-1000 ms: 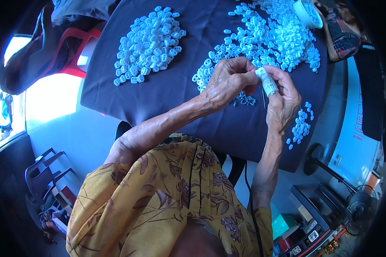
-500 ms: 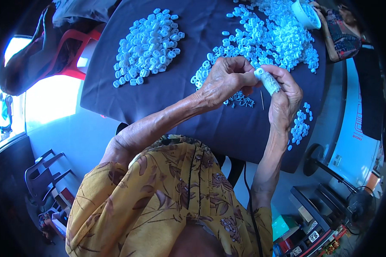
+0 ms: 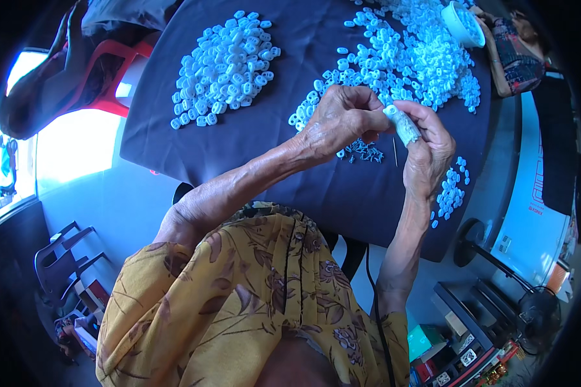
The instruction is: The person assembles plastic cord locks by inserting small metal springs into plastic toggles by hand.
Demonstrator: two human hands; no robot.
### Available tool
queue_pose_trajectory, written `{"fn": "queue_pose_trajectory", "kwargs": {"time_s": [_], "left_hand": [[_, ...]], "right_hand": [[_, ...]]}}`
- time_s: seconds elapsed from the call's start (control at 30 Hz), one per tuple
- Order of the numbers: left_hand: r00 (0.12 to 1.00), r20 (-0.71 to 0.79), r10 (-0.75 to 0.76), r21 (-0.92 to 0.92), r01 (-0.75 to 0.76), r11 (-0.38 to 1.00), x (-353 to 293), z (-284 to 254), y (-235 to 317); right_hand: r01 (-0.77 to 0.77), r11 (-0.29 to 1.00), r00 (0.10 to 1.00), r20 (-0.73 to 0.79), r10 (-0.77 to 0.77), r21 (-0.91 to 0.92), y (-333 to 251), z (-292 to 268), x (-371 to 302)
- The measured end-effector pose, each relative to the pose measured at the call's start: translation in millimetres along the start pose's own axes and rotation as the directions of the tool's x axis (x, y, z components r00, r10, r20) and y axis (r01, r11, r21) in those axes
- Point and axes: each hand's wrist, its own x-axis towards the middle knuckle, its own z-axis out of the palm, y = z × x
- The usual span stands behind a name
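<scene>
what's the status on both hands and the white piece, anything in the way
Right hand pinching small white plastic piece against wrapped thumb. Left hand right beside it, hold unclear. Dark screw-like bits, thin rod just below in view.

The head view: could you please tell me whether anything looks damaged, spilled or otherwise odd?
The pale wrapping on the thumb of the right hand has a ragged lower edge, perhaps from wear. The loose white pieces lie mostly in heaps, so nothing clearly looks spilled.
</scene>
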Motion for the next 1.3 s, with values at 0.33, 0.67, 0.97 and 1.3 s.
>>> {"fn": "queue_pose_trajectory", "kwargs": {"time_s": [0.33,0.67,0.97,1.3], "left_hand": [[0.997,0.069,-0.032,-0.208,0.046,0.977,-4.4,-3.8,6.4],[0.998,0.042,-0.043,-0.318,0.054,0.946,-2.8,-8.8,-1.1],[0.997,0.077,-0.025,-0.316,0.048,0.947,-6.2,-11.4,3.1],[0.979,0.197,-0.059,-0.276,0.114,0.955,2.7,-16.4,8.1]], "right_hand": [[-0.089,0.990,0.996,0.017,0.088,0.109,-11.8,-3.1,5.0],[-0.043,0.971,0.999,0.029,0.037,0.236,-6.2,-4.8,3.4],[-0.015,0.988,1.000,-0.023,0.019,0.153,-15.8,3.0,5.5],[-0.050,0.986,0.998,0.050,0.042,0.160,-14.3,-3.3,7.8]]}}
